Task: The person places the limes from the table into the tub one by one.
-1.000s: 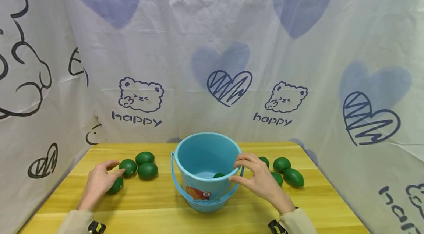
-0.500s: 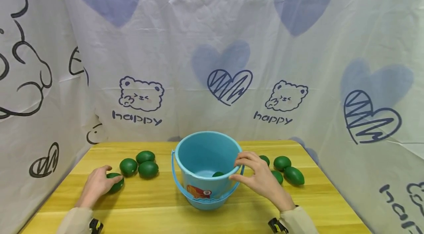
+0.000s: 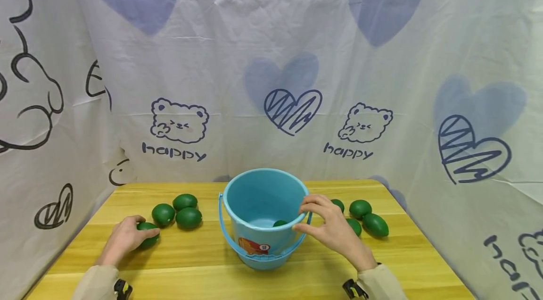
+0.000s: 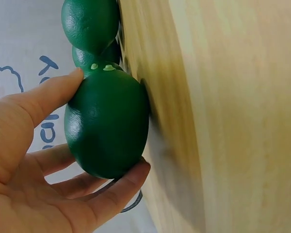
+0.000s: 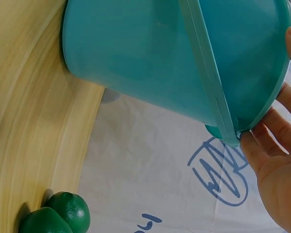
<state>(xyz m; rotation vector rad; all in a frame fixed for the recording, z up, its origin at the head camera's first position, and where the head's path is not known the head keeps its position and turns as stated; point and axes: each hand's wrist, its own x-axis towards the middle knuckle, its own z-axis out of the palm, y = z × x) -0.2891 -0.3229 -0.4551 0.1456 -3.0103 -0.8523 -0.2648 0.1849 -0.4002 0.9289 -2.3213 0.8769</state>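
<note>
At the left side of the wooden worktop [image 3: 203, 262] the person's left hand [image 3: 125, 238] has its fingers and thumb wrapped round a green egg-shaped fruit [image 3: 147, 235] that lies on the wood; the left wrist view shows the thumb along one side of it and the fingers curled under the other. Just beyond that hand three more green fruits [image 3: 178, 210] lie in a close cluster, two side by side at the front and one behind them.

In the middle stands a light blue bucket [image 3: 263, 243], upright, its handle folded down across the front over a small picture label. One green fruit in the bucket [image 3: 279, 223] lies on the bottom, partly hidden by the near wall.

The right hand [image 3: 333, 231] is at the bucket's right rim, thumb and fingertips pinching the edge, the rest of the hand outside the wall. Behind and to the right of that hand four green fruits on the right [image 3: 365, 217] lie close together on the worktop, two of them partly hidden by the hand.

A white cloth backdrop [image 3: 271, 69] printed with hearts, bears and the word "happy" hangs round the worktop on three sides.
</note>
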